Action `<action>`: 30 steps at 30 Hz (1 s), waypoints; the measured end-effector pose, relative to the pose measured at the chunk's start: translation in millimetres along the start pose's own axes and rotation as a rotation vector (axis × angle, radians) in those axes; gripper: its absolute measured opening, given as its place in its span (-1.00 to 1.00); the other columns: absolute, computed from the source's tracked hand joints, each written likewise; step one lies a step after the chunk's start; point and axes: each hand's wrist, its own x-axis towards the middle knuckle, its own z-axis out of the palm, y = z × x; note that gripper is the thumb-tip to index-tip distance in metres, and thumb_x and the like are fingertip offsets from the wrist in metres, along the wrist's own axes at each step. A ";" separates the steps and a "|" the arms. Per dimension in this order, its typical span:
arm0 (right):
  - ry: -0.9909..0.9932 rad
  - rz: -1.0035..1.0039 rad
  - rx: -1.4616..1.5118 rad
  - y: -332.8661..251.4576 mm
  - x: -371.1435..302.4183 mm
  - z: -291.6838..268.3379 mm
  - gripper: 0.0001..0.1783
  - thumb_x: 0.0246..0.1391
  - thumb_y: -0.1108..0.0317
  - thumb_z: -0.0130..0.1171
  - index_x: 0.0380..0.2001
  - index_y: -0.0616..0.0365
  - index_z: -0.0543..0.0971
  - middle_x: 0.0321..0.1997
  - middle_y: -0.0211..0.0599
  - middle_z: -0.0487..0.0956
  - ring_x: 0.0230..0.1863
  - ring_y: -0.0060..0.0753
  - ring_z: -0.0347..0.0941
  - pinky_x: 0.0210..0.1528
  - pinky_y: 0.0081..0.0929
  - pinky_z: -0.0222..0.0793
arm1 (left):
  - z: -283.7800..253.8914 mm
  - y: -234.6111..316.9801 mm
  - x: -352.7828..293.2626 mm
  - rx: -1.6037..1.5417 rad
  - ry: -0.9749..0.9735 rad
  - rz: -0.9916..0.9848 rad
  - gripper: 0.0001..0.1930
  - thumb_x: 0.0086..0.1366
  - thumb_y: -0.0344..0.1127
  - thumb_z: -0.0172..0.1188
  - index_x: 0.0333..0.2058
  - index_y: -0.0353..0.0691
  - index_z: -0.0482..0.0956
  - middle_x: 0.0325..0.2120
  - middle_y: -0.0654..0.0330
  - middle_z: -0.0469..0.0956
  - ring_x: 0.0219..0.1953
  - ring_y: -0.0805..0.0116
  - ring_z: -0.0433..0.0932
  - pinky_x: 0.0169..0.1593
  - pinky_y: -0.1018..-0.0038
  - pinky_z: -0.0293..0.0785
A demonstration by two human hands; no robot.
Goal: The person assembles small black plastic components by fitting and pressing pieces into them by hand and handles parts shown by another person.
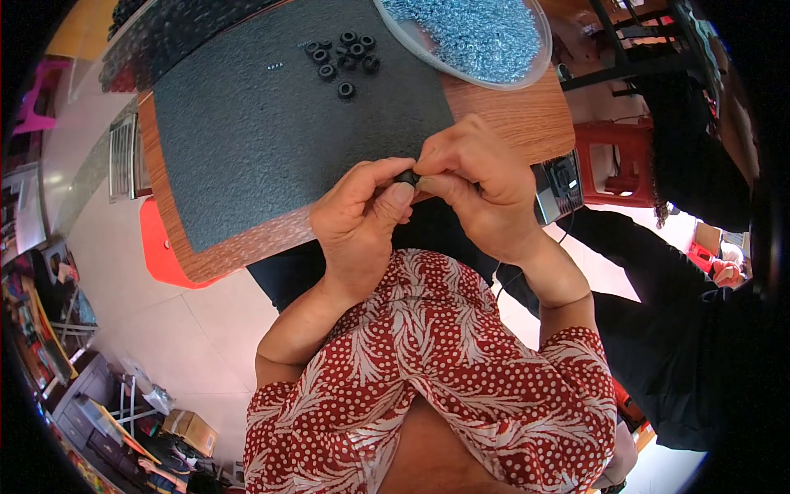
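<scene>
A small black piece (406,176) is held between two bare hands, at the near edge of a wood-patterned desk (527,123), seen from above. By the left hand (358,218), it is clamped between thumb and forefinger; by the right hand (485,185), it is pinched at its right side, the fingertips drawn together. Whether anything smaller is gripped there cannot be told, since the fingers cover it. Most of the desk is covered by a dark mat (247,156), on whose far part a loose cluster of black rings (342,62) and, to their left, a short row of tiny pale pieces (275,66) are laid. At the far right, a round clear tub (527,81) is filled with glassy blue bits (485,41). For good work, the piece is probably best kept still by the left fingers while small, light movements are made by the right; if the grip were brought farther over the mat, a dropped piece would more likely be caught there.
</scene>
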 end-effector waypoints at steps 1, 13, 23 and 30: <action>0.020 -0.023 -0.014 0.5 -0.6 0.4 -0.86 -0.22 0.62 0.22 -0.49 0.26 0.51 -0.42 -0.28 0.50 -0.37 -0.39 0.39 -0.36 -0.54 0.28 | 0.0 1.2 0.4 0.000 -0.001 0.000 -0.82 0.17 -0.54 0.13 -0.22 -0.37 0.53 -0.49 0.28 0.48 -0.52 0.62 0.43 -0.45 0.71 0.36; 0.028 -0.053 -0.096 6.6 -1.2 0.0 -0.78 -0.32 0.62 0.21 -0.50 0.21 0.45 -0.47 -0.25 0.44 -0.38 -0.17 0.35 -0.41 -0.36 0.26 | -0.7 7.5 6.0 -0.063 -0.058 -0.148 -0.82 0.19 -0.49 0.12 -0.21 -0.36 0.53 -0.48 0.24 0.53 -0.52 0.60 0.43 -0.46 0.69 0.38; -0.008 0.325 0.414 2.4 -3.7 -6.3 -0.91 -0.02 0.62 0.08 -0.39 0.27 0.44 -0.44 -0.31 0.43 -0.36 -0.42 0.47 -0.33 -0.57 0.40 | -7.2 11.0 20.3 -0.358 -0.140 -0.291 -0.82 0.20 -0.53 0.08 -0.21 -0.45 0.51 -0.47 0.09 0.56 -0.53 0.50 0.48 -0.45 0.63 0.43; -0.037 0.438 0.519 -0.9 -1.4 -7.5 -0.90 0.05 0.59 0.05 -0.32 0.31 0.42 -0.36 -0.29 0.38 -0.36 -0.51 0.51 -0.32 -0.67 0.43 | -6.5 8.3 19.8 -0.457 -0.146 -0.313 -0.81 0.20 -0.54 0.09 -0.20 -0.46 0.49 -0.47 0.06 0.56 -0.53 0.47 0.49 -0.44 0.61 0.45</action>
